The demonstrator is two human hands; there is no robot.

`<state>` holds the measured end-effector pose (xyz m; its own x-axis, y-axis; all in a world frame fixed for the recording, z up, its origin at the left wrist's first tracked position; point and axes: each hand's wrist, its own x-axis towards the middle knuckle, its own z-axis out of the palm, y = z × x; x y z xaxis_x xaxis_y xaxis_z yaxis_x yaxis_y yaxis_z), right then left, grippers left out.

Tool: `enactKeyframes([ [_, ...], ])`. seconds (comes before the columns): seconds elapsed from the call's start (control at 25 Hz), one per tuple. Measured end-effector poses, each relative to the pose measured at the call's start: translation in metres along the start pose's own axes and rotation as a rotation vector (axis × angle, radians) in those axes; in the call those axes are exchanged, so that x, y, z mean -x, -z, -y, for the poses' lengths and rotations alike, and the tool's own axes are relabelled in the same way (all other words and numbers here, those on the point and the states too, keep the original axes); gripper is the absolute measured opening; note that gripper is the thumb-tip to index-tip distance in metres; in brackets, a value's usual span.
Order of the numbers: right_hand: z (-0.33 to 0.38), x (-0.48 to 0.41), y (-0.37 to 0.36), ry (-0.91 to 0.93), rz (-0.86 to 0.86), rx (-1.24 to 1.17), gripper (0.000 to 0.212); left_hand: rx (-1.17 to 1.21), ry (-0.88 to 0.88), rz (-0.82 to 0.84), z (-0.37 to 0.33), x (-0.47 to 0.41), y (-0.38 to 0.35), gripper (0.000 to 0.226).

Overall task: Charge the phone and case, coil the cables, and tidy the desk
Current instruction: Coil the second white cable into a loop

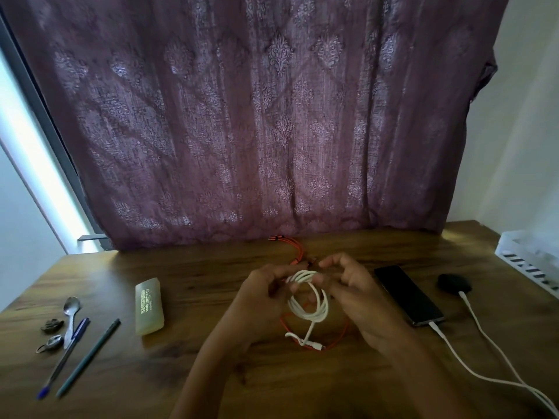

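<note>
Left hand (266, 293) and right hand (358, 293) both grip the white cable coil (308, 303), fingers curled round its upper loops, over the middle of the desk (211, 267) (loose plug end hangs toward the near edge). Orange cable (299, 252) lies under the coil and runs to the far edge. Phone (408, 294) and black case (453, 284) sit toward the right edge, each with one of the white leads (437, 328) plugged in; two pens (88, 357) and spoon (71, 313) lie near the left edge.

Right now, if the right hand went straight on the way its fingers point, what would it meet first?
The right hand points left, into the white cable coil that both hands hold; past that, the left hand. Depth is unclear, but nothing else seems to lie between.
</note>
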<state>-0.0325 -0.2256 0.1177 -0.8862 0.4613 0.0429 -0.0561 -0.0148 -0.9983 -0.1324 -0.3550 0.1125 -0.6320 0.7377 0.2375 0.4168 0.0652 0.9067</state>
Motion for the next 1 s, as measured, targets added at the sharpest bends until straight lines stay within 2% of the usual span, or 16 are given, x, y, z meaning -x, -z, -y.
enactKeyframes([
  [0.12, -0.008, -0.005, 0.0, -0.109, 0.02, -0.236, 0.009, 0.008, 0.045, 0.071, -0.003, 0.001, -0.001, 0.021],
  [0.2, -0.013, -0.009, 0.001, -0.157, 0.039, -0.374, 0.013, 0.075, 0.052, 0.039, -0.006, 0.004, -0.006, 0.024],
  [0.28, -0.014, -0.011, 0.002, -0.152, 0.043, -0.411, 0.023, 0.14, 0.064, -0.027, -0.008, 0.005, -0.011, 0.027],
  [0.36, -0.014, -0.011, 0.004, -0.044, -0.031, -0.199, 0.024, 0.22, 0.114, -0.104, -0.006, 0.007, -0.015, 0.028],
  [0.48, -0.018, -0.006, 0.004, 0.293, -0.198, 0.283, 0.009, 0.329, 0.186, -0.238, -0.002, 0.008, -0.017, 0.023],
  [0.56, -0.022, 0.0, 0.003, 0.466, -0.214, 0.449, 0.006, 0.332, 0.181, -0.319, -0.002, 0.007, -0.016, 0.022],
  [0.68, -0.026, 0.007, -0.002, 0.574, -0.279, 0.809, 0.013, 0.308, 0.174, -0.349, -0.003, 0.007, -0.016, 0.024],
  [0.8, -0.025, 0.012, -0.012, 0.624, -0.356, 1.115, 0.019, 0.447, 0.22, -0.325, -0.005, 0.008, -0.016, 0.02],
  [0.88, -0.022, 0.012, -0.015, 0.527, -0.347, 1.082, 0.019, 0.478, 0.216, -0.283, -0.006, 0.009, -0.015, 0.019],
  [1.0, -0.011, 0.003, -0.012, 0.226, -0.162, 0.637, 0.012, 0.341, 0.144, -0.296, -0.002, 0.01, -0.016, 0.027],
])
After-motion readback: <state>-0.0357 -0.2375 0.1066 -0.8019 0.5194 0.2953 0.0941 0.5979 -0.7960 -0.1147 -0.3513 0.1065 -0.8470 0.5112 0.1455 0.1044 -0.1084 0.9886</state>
